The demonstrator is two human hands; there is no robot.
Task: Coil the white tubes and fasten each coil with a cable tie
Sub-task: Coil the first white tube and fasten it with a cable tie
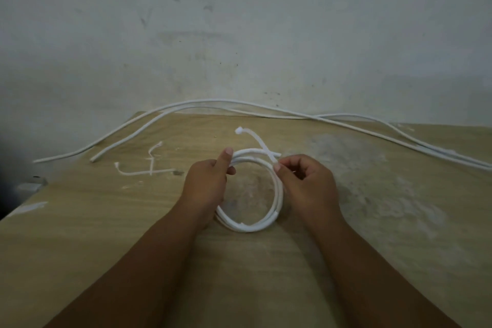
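You are steadying the coiled white tube (pixel 250 228) on the table (pixel 106 234), left hand (pixel 210 181) fingers (pixel 226 158) gripping its upper left arc, right hand (pixel 306 184) fingers pinching the cable tie (pixel 262 144) crossing its top, uncoiled tubes (pixel 213 100) lying behind.

Pale grey-white wall (pixel 239 21) fills the upper half, plaster scuffed with dark specks and smudges (a faint darker patch near the middle). Light wood-grain table (pixel 80 221) butts against it, top worn with whitish dusty patches on the right side. Lighting dim and flat; dark gap beyond the table's left edge.
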